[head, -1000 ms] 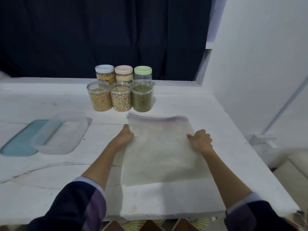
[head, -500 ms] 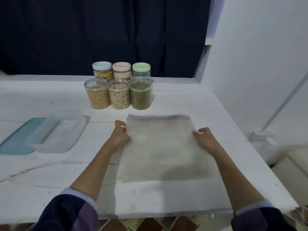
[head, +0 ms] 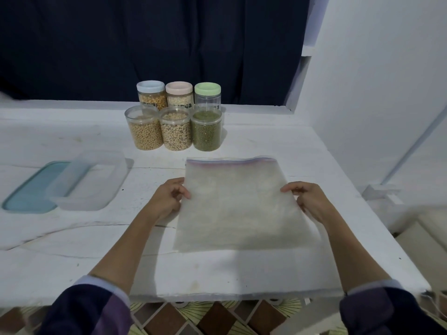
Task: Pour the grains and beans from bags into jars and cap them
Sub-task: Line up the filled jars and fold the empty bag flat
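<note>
Dark curtain behind, white table (head: 72, 250) below. At frame centre lies the empty zip bag (head: 239, 204), left hand (head: 167, 201) and right hand (head: 308, 201) each pinching a side edge. Jars (head: 177, 128) stand beyond it — three uncapped. Judgement: set the bag aside flat — then cap.

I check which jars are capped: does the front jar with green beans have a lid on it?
No, the front green-bean jar stands open, while the green lid sits on the jar behind it.

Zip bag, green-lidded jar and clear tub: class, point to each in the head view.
zip bag (head: 242, 206), head view, middle of its flat face.
green-lidded jar (head: 207, 88), head view, on its green lid.
clear tub (head: 82, 204), head view, on its near rim.
</note>
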{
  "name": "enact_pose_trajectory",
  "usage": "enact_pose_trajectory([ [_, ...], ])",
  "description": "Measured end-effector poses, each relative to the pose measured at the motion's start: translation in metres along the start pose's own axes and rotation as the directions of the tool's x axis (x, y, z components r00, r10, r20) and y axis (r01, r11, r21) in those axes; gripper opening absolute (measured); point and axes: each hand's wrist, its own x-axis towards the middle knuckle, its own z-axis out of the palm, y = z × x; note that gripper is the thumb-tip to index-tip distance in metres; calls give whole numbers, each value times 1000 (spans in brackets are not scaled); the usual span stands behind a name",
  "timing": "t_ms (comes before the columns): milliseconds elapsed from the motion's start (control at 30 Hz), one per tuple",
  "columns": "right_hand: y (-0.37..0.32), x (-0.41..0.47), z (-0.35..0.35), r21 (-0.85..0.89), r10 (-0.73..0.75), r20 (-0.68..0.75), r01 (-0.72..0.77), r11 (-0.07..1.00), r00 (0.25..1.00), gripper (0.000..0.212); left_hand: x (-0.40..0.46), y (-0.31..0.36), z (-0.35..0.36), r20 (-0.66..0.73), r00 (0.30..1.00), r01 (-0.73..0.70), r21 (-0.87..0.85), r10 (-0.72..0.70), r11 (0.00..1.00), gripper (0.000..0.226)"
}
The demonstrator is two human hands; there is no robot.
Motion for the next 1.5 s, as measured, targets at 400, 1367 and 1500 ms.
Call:
enact_pose_trajectory([
  [400,7,6,-12,-81,39,177,-25,996,983,52,-7,-6,-5,104,994,-20,15,18,1000,33],
  [1367,-6,35,31,298,241,-421,-117,947,875,24,5,-9,22,-475,879,93,85,-42,992,17],
  [1500,-9,30,40,-44,-21,-616,-8,999,788,17,4,1,30,-502,858,149,36,-110,988,22],
])
